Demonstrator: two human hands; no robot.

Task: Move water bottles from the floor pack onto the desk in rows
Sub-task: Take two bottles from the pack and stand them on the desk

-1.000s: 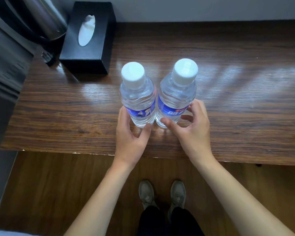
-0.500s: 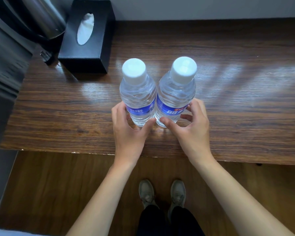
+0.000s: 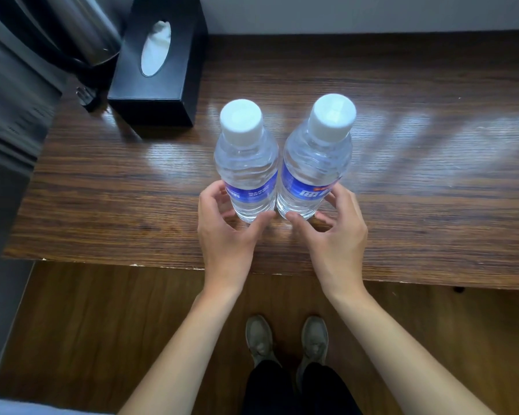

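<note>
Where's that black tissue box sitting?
The black tissue box sits at the desk's far left corner, beside a steel kettle.

- Two water bottles stand upright on the desk (image 3: 402, 205), side by side and touching or almost touching: the left bottle (image 3: 246, 172) and the right bottle (image 3: 315, 166).
- The left hand (image 3: 225, 229) is around the base of the left bottle, at its front; the right hand (image 3: 333, 229) is around the base of the right bottle.
- A tissue box (image 3: 159, 64) lies behind the bottles, to their left, near the back edge of the desk.
- A kettle (image 3: 81, 28) stands left of the tissue box, in the back left corner.
- Two shoes (image 3: 285, 339) stand on the floor (image 3: 102, 324) before the desk, below the hands.
</note>
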